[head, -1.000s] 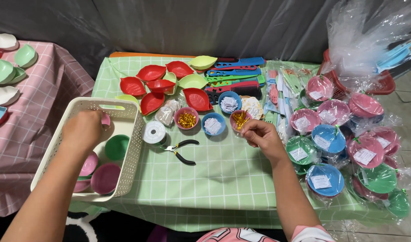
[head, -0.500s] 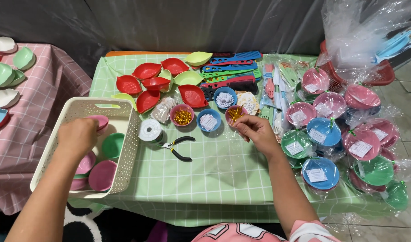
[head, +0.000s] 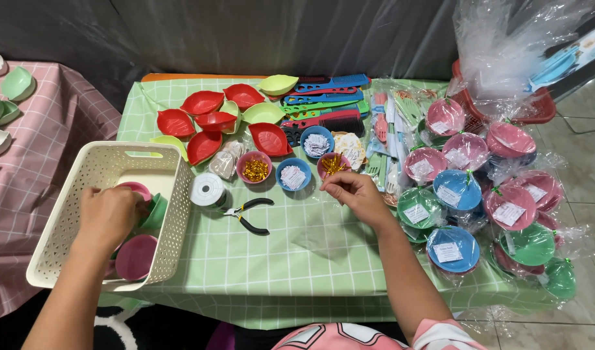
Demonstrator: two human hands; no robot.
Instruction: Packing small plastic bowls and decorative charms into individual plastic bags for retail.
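Plastic bowls (head: 136,256), stacked inside cream basket (head: 103,170), directly under left hand (head: 109,214), clenched on pink bowl rim: light, stiff, slick; best pinched at rim. Right hand (head: 352,193) pinching something tiny just below pink dish of gold ties (head: 333,164).

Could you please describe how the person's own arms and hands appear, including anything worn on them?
Both forearms are bare, with no watch, bracelet or glove in view. The left hand and the right hand show no rings that I can make out. At the bottom edge, a short pink and white sleeve covers the right upper arm; the left arm's sleeve is out of frame.
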